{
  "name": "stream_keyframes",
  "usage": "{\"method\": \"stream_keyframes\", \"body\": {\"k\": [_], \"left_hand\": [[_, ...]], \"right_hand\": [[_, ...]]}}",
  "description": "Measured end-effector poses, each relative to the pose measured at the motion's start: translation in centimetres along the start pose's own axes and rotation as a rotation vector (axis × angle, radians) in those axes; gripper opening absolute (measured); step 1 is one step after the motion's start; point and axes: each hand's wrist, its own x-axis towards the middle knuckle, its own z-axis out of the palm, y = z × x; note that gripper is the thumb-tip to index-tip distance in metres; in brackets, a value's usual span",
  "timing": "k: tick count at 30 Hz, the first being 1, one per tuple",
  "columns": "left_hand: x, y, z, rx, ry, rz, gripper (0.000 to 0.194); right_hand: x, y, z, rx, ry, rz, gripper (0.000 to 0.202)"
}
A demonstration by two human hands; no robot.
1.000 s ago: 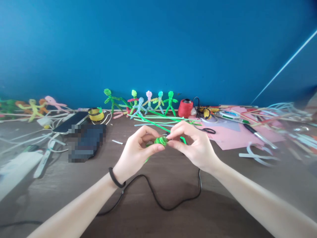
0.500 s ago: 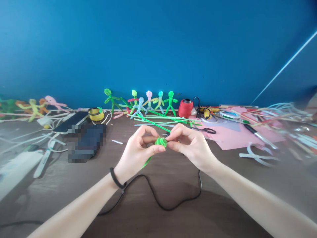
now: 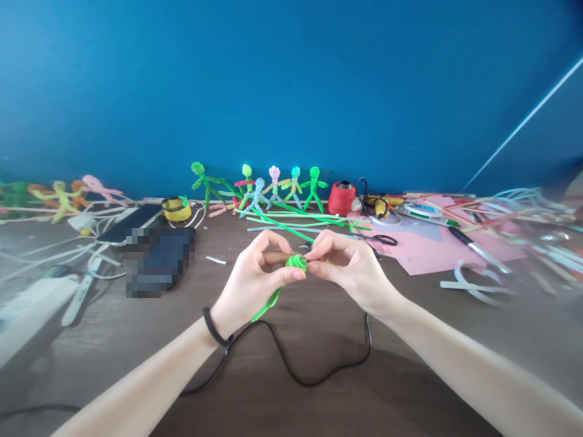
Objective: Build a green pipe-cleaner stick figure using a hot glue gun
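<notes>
Between my two hands is a green pipe-cleaner coil (image 3: pixel 296 261), small and tightly wound. My left hand (image 3: pixel 257 270) pinches it between thumb and fingers, and a green strand (image 3: pixel 268 305) hangs below that palm. From the right, my right hand (image 3: pixel 350 264) has its thumb and index fingertip closed on the coil's edge. Behind the hands, several pipe-cleaner figures (image 3: pixel 314 188) stand against the blue wall, with loose green pipe cleaners (image 3: pixel 319 218) lying before them.
A black cable (image 3: pixel 291 376) curves below my hands. Left are a dark phone (image 3: pixel 132 223), a blurred dark object (image 3: pixel 166 261) and white cables. Right are a red thread spool (image 3: pixel 341 198), scissors (image 3: pixel 385 240), pink paper (image 3: pixel 428 252) and a marker (image 3: pixel 478 250).
More of the green strand shows below my left hand, reaching further down and left. Both hands keep nearly the same place and grip.
</notes>
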Motion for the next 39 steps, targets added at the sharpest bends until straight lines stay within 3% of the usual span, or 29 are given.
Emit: {"method": "stream_keyframes", "body": {"k": [18, 29, 39], "left_hand": [[-0.28, -0.20, -0.25, 0.127, -0.080, 0.051, 0.024], [-0.11, -0.39, -0.29, 0.029, -0.165, 0.040, 0.022], [-0.28, -0.35, -0.19, 0.042, -0.148, 0.013, 0.023]], "right_hand": [[0.21, -0.71, -0.77, -0.013, -0.092, 0.064, 0.010], [0.13, -0.77, -0.39, 0.065, -0.070, 0.090, 0.010], [0.10, -0.74, -0.63, 0.159, -0.096, 0.154, 0.011]]}}
